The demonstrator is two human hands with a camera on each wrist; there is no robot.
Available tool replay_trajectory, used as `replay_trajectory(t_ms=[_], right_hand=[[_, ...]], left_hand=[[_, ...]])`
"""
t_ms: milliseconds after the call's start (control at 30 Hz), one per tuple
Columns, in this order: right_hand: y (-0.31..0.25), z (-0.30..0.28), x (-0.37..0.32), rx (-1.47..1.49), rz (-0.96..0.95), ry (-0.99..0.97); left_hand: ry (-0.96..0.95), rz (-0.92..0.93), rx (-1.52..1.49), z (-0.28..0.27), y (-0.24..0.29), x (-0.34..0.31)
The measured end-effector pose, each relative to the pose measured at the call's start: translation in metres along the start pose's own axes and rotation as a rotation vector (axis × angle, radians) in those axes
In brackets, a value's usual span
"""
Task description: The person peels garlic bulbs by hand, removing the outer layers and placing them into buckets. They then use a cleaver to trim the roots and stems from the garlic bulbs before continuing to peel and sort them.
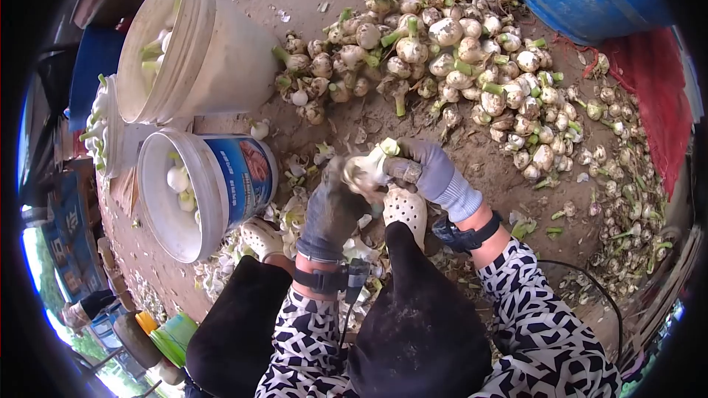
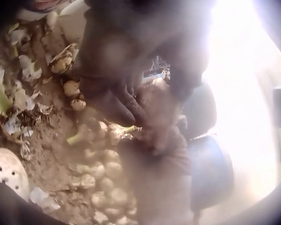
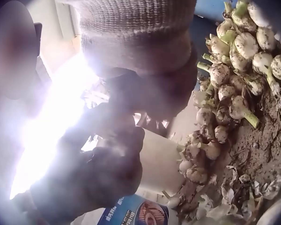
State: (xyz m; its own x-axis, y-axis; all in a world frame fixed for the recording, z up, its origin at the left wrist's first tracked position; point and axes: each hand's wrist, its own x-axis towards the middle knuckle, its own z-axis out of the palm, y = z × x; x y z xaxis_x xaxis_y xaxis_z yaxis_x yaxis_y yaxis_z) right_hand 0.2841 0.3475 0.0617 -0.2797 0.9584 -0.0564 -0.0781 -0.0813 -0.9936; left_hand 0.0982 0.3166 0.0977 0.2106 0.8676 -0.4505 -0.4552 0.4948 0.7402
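Apparently, peeling is under way: a garlic bulb (image 1: 372, 171) is sitting between two gloved hands at the centre of the head view. The right hand (image 1: 435, 177) is pinching it close to its pale green stem (image 1: 389, 147), clamped on that end. The left hand (image 1: 330, 208) is touching the bulb's left side, but blur is hiding its grip, so I cannot tell whether it is clamping or only rubbing. Dirty bulbs (image 1: 446, 32) are covering the upper middle and right of the frame, while cleaner bulbs (image 1: 178, 179) are lying inside a labelled bucket (image 1: 236, 177) at left. Judging by that, the next move is calling for a steady right-hand hold while the left is stripping loose skin.
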Motion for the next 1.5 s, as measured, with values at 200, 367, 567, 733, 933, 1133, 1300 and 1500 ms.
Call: replay_trajectory(t_ms=[200, 367, 567, 733, 933, 1133, 1300, 1500], right_hand=[[-0.019, 0.013, -0.014, 0.819, 0.514, -0.404], [0.015, 0.021, -0.001, 1.211, 0.522, -0.283], [0.024, 0.035, -0.005, 1.183, 0.505, -0.553], [0.019, -0.001, -0.012, 1.453, 0.457, -0.239], [-0.013, -0.048, -0.061, 1.506, 0.206, -0.060], [-0.044, 0.001, -0.044, -0.872, 0.069, -0.286], [-0.052, 0.033, -0.007, -0.303, -0.050, -0.116], [-0.027, -0.004, -0.034, 0.656, 0.339, -0.225]], left_hand=[[0.134, -0.125, 0.535, -0.034, 0.005, 0.034], [0.535, 0.154, 0.421, -0.017, 0.008, 0.018], [0.295, 0.310, 0.618, 0.018, -0.001, -0.019], [0.179, 0.141, -0.104, 0.001, 0.002, -0.006], [0.082, 0.150, -0.683, 0.001, 0.019, 0.000], [0.240, 0.333, 0.176, 0.008, 0.025, -0.002], [0.011, 0.531, 0.805, -0.008, 0.029, -0.008], [0.093, 0.321, -0.608, -0.004, 0.012, -0.006]])
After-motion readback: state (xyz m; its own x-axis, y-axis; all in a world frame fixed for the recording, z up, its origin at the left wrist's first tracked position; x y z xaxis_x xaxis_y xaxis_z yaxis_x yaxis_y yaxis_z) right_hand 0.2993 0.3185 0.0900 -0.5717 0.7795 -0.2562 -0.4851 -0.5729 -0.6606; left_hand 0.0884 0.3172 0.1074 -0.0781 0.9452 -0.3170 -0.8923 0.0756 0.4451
